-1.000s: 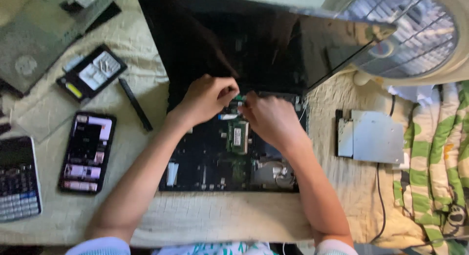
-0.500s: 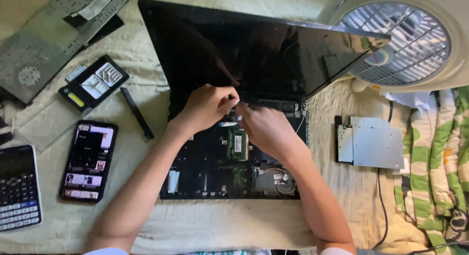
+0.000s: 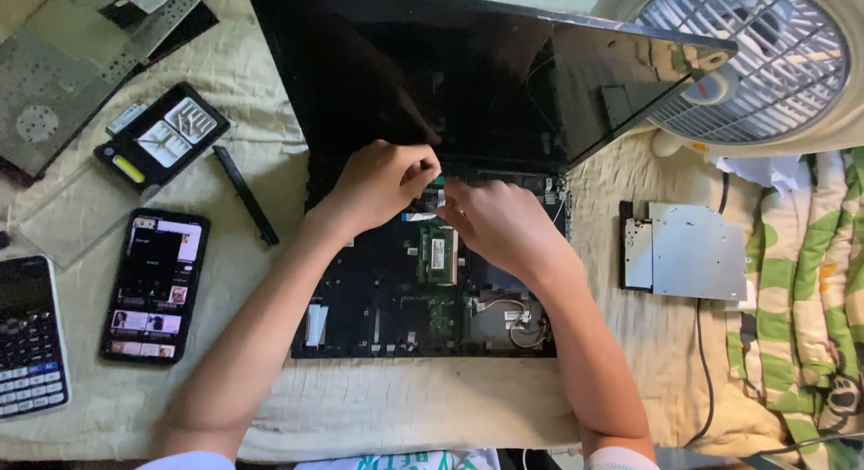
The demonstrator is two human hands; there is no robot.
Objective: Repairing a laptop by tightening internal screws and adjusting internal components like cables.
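Both hands meet at frame centre over the opened laptop base point(image 3: 423, 290): left hand point(image 3: 382, 184) curled, fingertips pinched on a small part; right hand point(image 3: 499, 222) curled beside it, whether it grips anything hidden. Phone point(image 3: 155, 285) lies lower left.

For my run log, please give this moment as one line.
left hand: on opened laptop near hinge | right hand: beside it, fingertips there | phone: left
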